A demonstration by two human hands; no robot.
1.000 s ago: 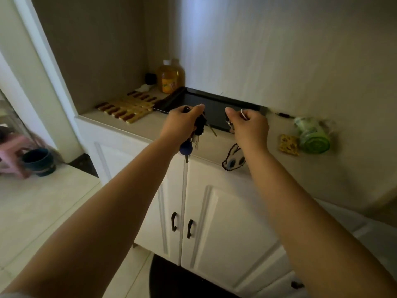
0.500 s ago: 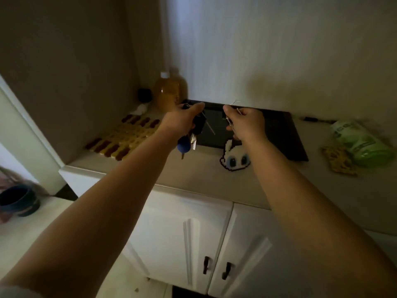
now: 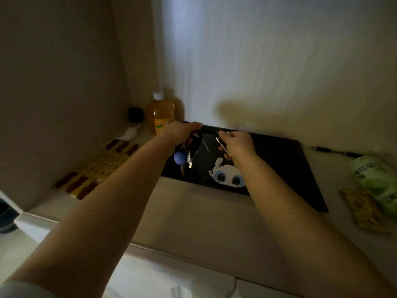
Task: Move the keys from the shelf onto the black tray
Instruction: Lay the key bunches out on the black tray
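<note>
my left hand (image 3: 182, 134) held the keys (image 3: 190, 147) pinched above the black tray (image 3: 279, 160) — right hand (image 3: 238, 143) gripped a white charm (image 3: 227, 176) ring; i judged lowering both before letting go best — no clatter.

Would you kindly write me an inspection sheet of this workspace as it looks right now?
Surface: beige shelf above white cabinets, dimly lit.
Job's things: keys with a blue ball fob hang over the black tray; a pixel-bunny charm lies on the tray.
Clutter: orange bottle, striped mat, pen, green pack, yellow packet.
Grippers: left hand shut on the keys; right hand pinches a metal piece, possibly a ring.
Cables: nothing seen.
Surroundings: plain walls; tiled floor at left.
</note>
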